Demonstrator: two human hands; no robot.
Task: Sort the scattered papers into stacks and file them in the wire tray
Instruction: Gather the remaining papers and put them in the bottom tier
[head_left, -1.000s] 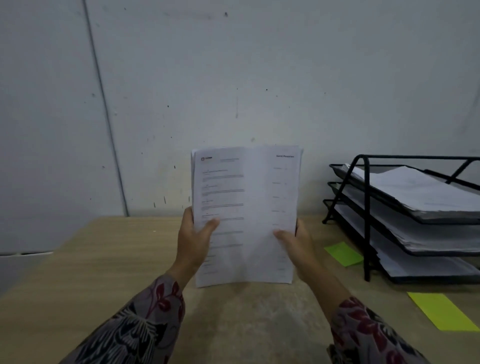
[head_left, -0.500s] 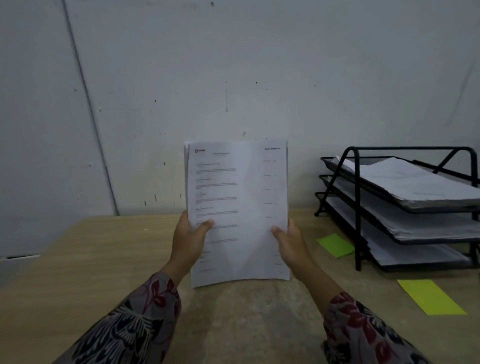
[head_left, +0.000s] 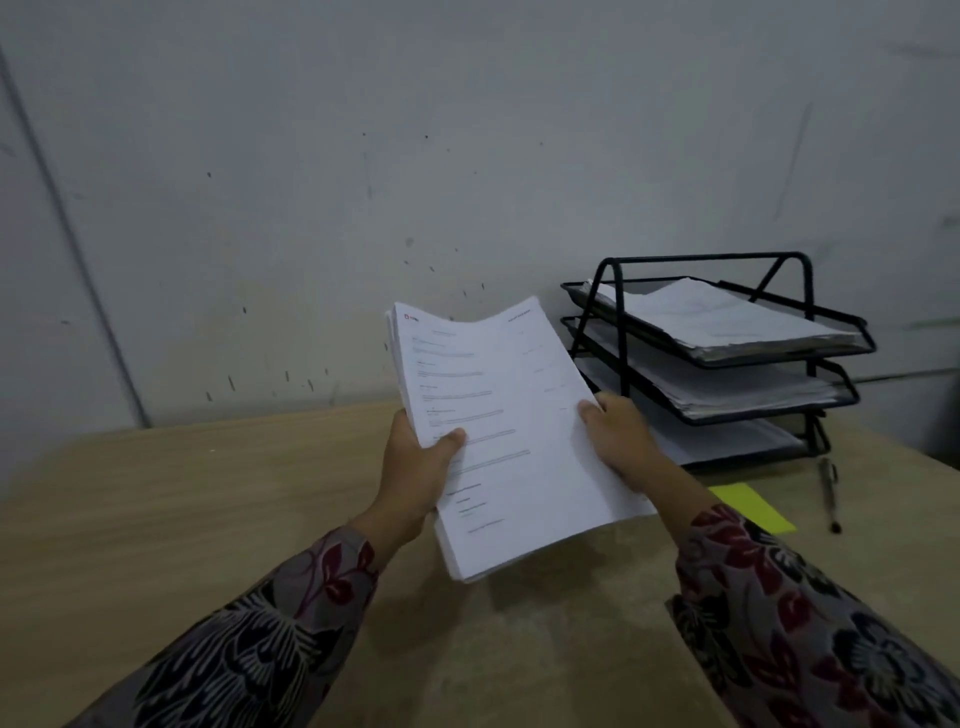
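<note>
I am looking down on a pale wood-grain bench (head_left: 182, 519) pushed against a grey-white wall (head_left: 467, 156) that is flecked with small dark marks; a dark vertical seam (head_left: 67, 234) runs down the wall above the bench's far left corner. The light is dim and flat. At the far right corner of the bench stands the black wire tray (head_left: 701, 258), three tiers under an arched frame, and each tier already carries a pile of white sheets. In front of it, near the right edge, a yellow sticky note (head_left: 753, 506) lies flat with a dark pen (head_left: 828, 493) just beside it. The stack of papers (head_left: 509, 426) is off the bench, held in the air over the middle, just left of the tray. It is thick, white and tilted so its top leans away toward the wall, with the top edge bowed. The front page has rows of printed lines and a small red mark in its upper left corner; I cannot read the text. My left hand (head_left: 415, 467) grips the stack's left edge, thumb across the front page. My right hand (head_left: 623, 441) grips the right edge the same way. Both floral sleeves (head_left: 291, 623) reach in from the near edge.
</note>
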